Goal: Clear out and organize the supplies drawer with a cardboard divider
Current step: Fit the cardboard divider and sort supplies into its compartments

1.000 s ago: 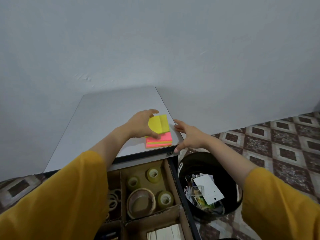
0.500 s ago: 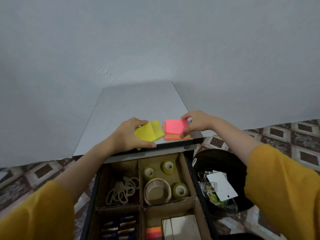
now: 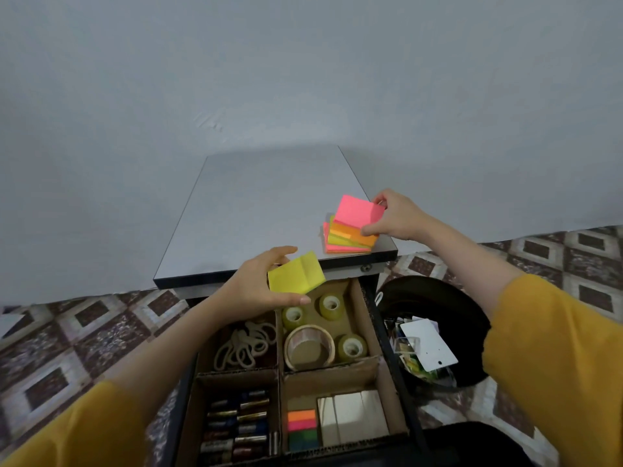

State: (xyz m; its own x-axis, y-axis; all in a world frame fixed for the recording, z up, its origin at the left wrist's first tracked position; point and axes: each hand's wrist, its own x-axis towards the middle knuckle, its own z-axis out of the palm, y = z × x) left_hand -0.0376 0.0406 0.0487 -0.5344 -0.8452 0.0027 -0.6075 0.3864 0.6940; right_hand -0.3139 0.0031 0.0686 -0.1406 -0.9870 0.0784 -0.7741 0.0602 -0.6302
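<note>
Our left hand (image 3: 266,291) has brought the yellow notes (image 3: 296,273) off the bench (image 3: 263,214), pinching them over the open drawer (image 3: 387,358); our right hand (image 3: 397,217) grips the pink stack (image 3: 357,219), now tilted up at the bench corner. Filing comes next, probably.

In front of you the grey surface (image 3: 256,224) runs back to the wall (image 3: 303,79). Its near right corner carries stacked notes (image 3: 347,239), pink, yellow and orange. A bin (image 3: 435,298) stands on the tiled floor (image 3: 101,332).
</note>
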